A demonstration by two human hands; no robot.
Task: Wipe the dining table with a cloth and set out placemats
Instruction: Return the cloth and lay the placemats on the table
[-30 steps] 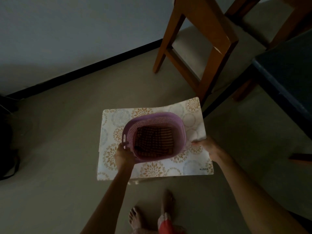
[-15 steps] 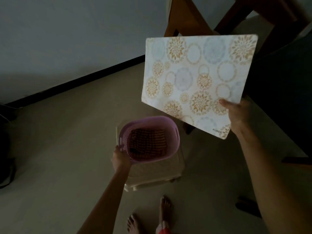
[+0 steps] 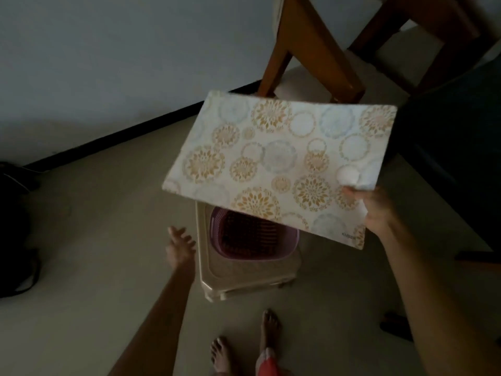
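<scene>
A: Left to right. Black bag (image 3: 16, 232) on the floor at far left, not involved. Left hand (image 3: 180, 246) is off the round purple perforated plastic basket (image 3: 254, 240), fingers spread, holding nothing, just beside the stool.

B: Half a second ago it had the rim?

A: Yes. Basket now sits on the low beige plastic stool (image 3: 244, 278), a dark checked cloth inside, half hidden under the mat.

B: Mat?

A: Cream rectangular placemat with gold and blue floral circles (image 3: 279, 161), pulled clear of the basket, in the air above it. Right hand (image 3: 372, 210) pinches its near right corner.

B: Table?

A: Dark dining table (image 3: 461, 158) at right, beside the brown wooden chair (image 3: 320, 50). Wiping likely comes first; the cloth isn't picked up.
</scene>
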